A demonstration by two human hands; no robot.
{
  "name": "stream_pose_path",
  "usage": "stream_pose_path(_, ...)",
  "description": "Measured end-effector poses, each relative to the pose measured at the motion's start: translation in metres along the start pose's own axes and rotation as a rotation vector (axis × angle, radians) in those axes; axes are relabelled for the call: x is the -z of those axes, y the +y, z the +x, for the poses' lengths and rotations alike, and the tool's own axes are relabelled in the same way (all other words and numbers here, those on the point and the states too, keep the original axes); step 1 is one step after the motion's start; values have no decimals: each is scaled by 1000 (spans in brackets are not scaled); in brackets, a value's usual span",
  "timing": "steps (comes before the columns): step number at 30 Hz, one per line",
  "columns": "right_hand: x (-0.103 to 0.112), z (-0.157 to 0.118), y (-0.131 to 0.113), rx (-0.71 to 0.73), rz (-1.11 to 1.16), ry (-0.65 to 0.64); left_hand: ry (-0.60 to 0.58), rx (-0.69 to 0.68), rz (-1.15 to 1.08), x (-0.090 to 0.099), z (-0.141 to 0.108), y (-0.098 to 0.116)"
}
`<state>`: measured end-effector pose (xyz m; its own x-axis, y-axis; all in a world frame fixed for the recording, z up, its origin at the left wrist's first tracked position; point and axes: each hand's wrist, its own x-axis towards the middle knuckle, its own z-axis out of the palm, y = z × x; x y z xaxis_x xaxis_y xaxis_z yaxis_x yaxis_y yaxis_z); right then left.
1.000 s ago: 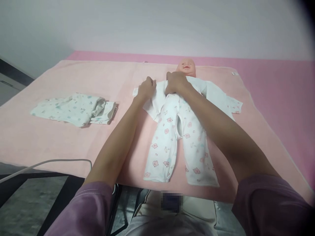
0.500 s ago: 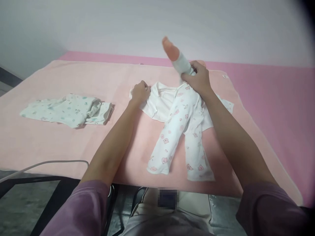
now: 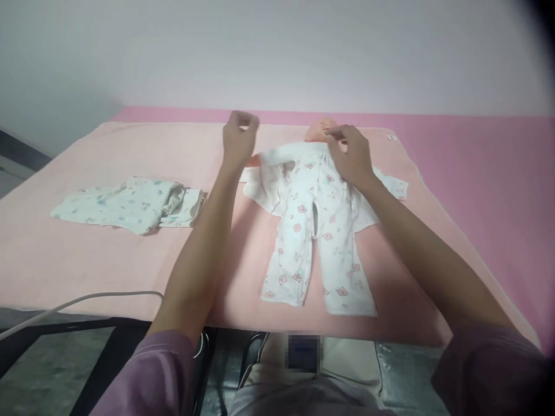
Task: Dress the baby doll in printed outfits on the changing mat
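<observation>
A baby doll lies on its back; its head and a bit of its arm show. Over its body lie white baby pants with pink animal prints, legs towards me. Beneath them a white baby top is spread, its printed sleeve out to the right. My left hand hovers above the doll's arm, fingers curled but parted from the thumb, with nothing seen in it. Beside the doll's head and the waistband is my right hand, its thumb and fingers apart; whether it touches them I cannot tell.
Folded white baby clothes with green prints lie to the left. A pink blanket covers the tabletop, with a pink surface at the right. A pale cable crosses the front left edge. Behind stands a wall.
The doll's raised arm has come down to the left, and its head now shows more. My left hand has let go of the top and risen. The pants lie straighter across the doll.
</observation>
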<state>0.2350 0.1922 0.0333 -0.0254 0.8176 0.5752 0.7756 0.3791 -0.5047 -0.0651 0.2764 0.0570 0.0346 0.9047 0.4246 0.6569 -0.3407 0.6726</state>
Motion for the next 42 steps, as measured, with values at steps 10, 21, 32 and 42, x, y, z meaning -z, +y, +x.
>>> stream_pose_path(10,26,-85,63,64,-277,-89,-454,-347,151,-85,-62,105)
stream_pose_path(21,26,-88,63,111,-221,-48,-335,-243,170,-95,-75,107)
stream_pose_path(32,24,-90,56,91,-246,-32,-326,-276,155,-91,-80,104)
stream_pose_path(42,27,-84,29,33,80,-51,-161,-118,41,-76,-87,79)
